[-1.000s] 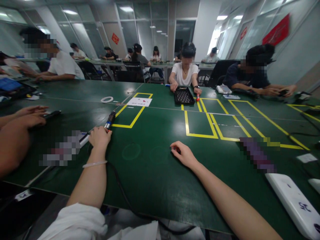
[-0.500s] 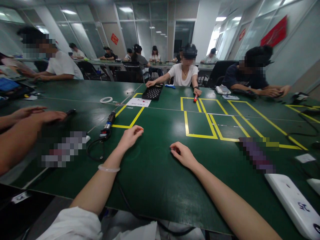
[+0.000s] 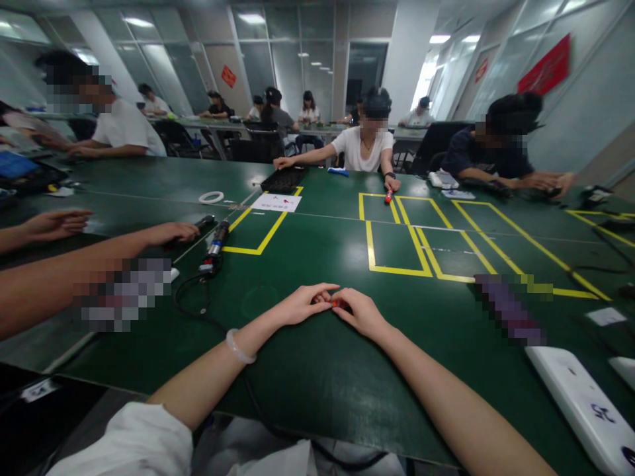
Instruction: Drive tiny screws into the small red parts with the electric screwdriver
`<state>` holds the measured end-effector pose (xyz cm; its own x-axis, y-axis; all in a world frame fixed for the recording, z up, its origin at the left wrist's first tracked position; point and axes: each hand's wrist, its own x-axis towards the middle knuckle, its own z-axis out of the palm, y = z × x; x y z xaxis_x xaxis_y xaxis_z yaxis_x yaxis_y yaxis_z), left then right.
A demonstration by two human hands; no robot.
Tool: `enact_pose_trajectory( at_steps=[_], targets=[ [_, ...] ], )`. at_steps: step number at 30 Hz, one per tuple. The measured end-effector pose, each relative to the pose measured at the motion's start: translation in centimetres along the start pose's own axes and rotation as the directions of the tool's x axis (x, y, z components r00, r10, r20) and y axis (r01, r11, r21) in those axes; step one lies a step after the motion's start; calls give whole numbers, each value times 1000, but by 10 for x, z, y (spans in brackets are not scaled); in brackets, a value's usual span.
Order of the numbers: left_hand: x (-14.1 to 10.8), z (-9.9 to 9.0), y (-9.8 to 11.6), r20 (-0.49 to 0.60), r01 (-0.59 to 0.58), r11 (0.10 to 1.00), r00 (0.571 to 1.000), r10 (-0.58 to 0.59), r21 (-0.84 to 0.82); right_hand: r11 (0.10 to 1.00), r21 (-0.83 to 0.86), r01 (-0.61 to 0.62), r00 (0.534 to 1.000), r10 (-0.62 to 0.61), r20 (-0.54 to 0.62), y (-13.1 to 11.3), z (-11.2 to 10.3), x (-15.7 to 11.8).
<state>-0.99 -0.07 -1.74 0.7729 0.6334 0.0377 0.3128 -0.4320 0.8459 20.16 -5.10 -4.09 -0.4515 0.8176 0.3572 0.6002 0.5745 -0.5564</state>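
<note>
My left hand [image 3: 306, 304] and my right hand [image 3: 361, 309] meet at their fingertips over the middle of the green table [image 3: 317, 370]. A small red-orange object [image 3: 336, 303] shows between the fingertips, too small to make out. The fingers of my left hand are pressed together beside it. My right hand is curled, with thumb and forefinger at the same object. A pale bracelet circles my left wrist. To the left of my hands stands a black and silver tool [image 3: 215, 246] with a cable.
Yellow tape outlines [image 3: 397, 270] mark the table ahead. A neighbour's hand [image 3: 176, 233] touches a black object at the left. Across the table a person holds a red item [image 3: 387, 196] beside a black tray [image 3: 282, 178]. A white power bank [image 3: 575, 396] lies right.
My left hand has moved right and nearer to me, meeting my right hand. The neighbour's hand moved right with its black object. The black tray shifted left.
</note>
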Motion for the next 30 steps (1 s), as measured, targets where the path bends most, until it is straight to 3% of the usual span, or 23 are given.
enact_pose_trajectory(
  at_steps=[13,22,30],
  targets=[
    [1,2,-6,-102,11,990,994,-26,-138,975,190,-118,991,127,-36,7,3,-1],
    [0,2,-2,-86,24,992,996,-34,-122,986,143,-89,994,96,-45,10,3,-1],
    [-2,2,5,-49,15,997,999,-18,-74,964,235,-127,987,146,-67,11,4,0]
  ],
)
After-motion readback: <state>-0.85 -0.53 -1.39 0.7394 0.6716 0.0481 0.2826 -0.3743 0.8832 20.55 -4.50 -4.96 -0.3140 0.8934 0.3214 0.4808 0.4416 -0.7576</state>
